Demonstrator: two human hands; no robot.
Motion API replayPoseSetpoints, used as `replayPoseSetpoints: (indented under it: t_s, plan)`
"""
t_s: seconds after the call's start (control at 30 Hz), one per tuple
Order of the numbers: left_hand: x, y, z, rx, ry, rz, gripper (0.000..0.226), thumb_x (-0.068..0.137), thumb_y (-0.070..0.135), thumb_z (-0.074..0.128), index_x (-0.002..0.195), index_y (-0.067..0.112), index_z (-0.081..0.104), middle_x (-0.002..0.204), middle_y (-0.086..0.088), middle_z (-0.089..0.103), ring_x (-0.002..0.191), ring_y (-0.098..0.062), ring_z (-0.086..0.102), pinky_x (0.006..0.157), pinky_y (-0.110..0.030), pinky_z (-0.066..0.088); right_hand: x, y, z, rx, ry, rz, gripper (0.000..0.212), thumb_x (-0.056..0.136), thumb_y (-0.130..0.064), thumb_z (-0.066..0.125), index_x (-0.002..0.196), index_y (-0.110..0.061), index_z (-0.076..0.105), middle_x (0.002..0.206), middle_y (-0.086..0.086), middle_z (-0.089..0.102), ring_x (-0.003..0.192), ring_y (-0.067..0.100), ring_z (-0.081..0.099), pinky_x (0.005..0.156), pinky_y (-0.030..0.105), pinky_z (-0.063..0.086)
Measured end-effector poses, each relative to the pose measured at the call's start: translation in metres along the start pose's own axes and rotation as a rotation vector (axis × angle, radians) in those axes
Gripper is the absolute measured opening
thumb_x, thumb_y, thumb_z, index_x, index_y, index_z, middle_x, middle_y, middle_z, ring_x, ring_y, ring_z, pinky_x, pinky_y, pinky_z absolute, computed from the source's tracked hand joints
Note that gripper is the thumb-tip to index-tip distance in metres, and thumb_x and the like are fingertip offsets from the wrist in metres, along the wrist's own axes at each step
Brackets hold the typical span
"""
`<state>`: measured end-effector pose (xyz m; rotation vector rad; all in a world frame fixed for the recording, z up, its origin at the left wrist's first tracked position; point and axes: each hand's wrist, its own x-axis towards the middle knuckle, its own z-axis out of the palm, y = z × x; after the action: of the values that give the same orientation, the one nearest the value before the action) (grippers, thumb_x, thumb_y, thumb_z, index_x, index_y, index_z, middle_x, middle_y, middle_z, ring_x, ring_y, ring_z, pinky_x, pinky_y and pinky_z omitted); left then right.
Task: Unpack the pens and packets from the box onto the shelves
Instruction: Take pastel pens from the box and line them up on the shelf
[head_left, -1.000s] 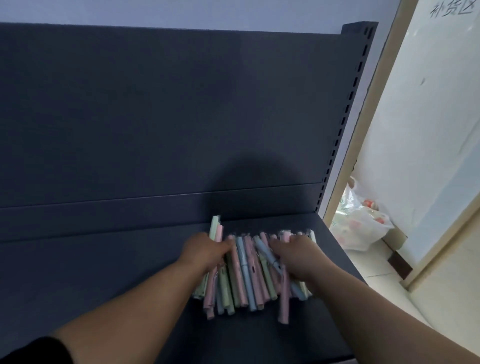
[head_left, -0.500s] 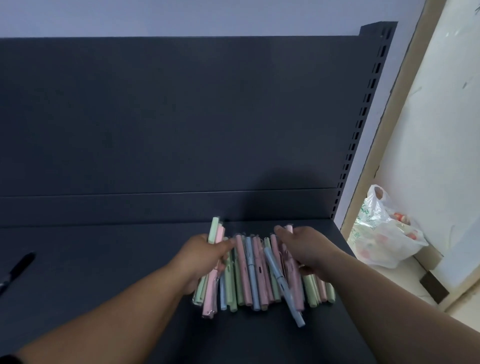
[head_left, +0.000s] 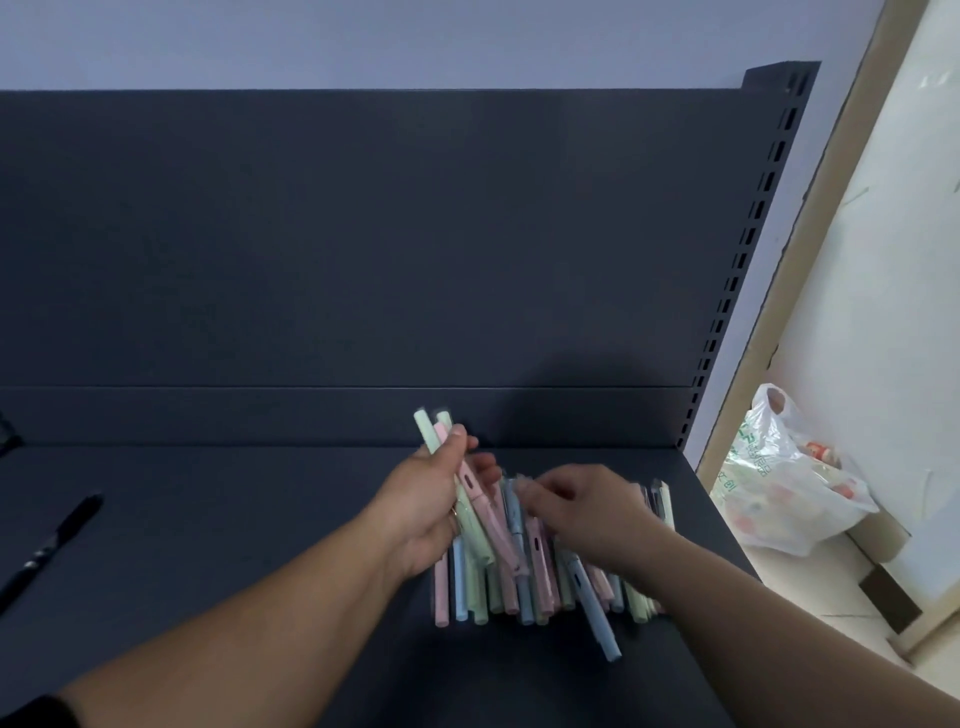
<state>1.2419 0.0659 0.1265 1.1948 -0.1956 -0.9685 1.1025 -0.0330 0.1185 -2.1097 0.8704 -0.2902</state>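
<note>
Several pastel pens (head_left: 524, 582), pink, green and blue, lie in a loose row on the dark shelf (head_left: 260, 519) near its right end. My left hand (head_left: 431, 504) grips a few green and pink pens (head_left: 439, 441), lifted and tilted above the left side of the row. My right hand (head_left: 587, 514) is over the middle of the row with curled fingers pinching at pens there; blur hides exactly which. One blue pen (head_left: 597, 618) sticks out askew toward the shelf's front edge. No box is in view.
A black pen (head_left: 52, 545) lies alone on the shelf's left side. The dark back panel (head_left: 363, 249) rises behind, with a slotted upright (head_left: 748, 260) at right. A white plastic bag (head_left: 779, 483) sits on the floor past the shelf's right end.
My left hand has lifted a few pens off the row and tilted them up. My right hand slid left over the middle of the row. The camera view shifted left.
</note>
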Motion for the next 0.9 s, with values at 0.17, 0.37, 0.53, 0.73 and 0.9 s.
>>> replayPoseSetpoints:
  t_s: [0.17,0.37,0.53,0.73,0.9]
  plan:
    - [-0.003,0.003,0.009,-0.145,-0.106,0.081,0.023,0.101,0.025,0.044,0.113,0.011,0.057,0.097,-0.007,0.074,0.094,-0.017,0.070,0.095,-0.037,0.050,-0.015,-0.007,0.014,0.676,-0.417,0.140,0.025,0.093,-0.032,0.061,0.109,-0.013,0.064,0.087,0.006,0.069,0.069,0.017,0.067,0.066,0.029,0.057]
    - [-0.010,0.003,0.002,0.043,-0.172,0.040,0.019,0.097,0.022,0.052,0.107,0.018,0.068,0.099,-0.006,0.065,0.095,-0.016,0.060,0.087,-0.032,0.050,-0.004,0.011,-0.009,1.088,-0.235,0.241,0.033,0.084,-0.010,0.068,0.114,0.001,0.063,0.076,0.006,0.063,0.066,0.010,0.061,0.059,0.021,0.054]
    - [-0.016,-0.001,0.012,-0.002,-0.149,0.034,0.020,0.097,0.024,0.053,0.107,0.021,0.070,0.090,-0.001,0.062,0.089,-0.015,0.055,0.092,-0.032,0.047,-0.002,0.004,0.002,1.310,-0.079,0.266,0.017,0.085,-0.008,0.067,0.099,0.001,0.068,0.073,0.007,0.067,0.060,0.011,0.063,0.056,0.020,0.055]
    - [-0.018,-0.004,0.006,0.062,-0.195,-0.003,0.022,0.091,0.009,0.061,0.097,0.021,0.077,0.069,0.004,0.060,0.062,-0.006,0.047,0.063,-0.021,0.045,0.003,-0.005,-0.006,1.565,0.127,0.313,0.013,0.079,-0.011,0.074,0.087,-0.004,0.067,0.070,0.005,0.065,0.053,0.007,0.057,0.049,0.015,0.053]
    - [-0.018,-0.003,0.008,0.227,-0.189,-0.041,0.016,0.090,0.013,0.063,0.103,0.015,0.073,0.068,0.004,0.060,0.057,-0.005,0.046,0.056,-0.020,0.044,0.009,-0.005,-0.012,1.415,0.110,0.375,0.012,0.088,-0.013,0.068,0.088,-0.002,0.064,0.068,0.007,0.060,0.052,0.010,0.055,0.046,0.019,0.052]
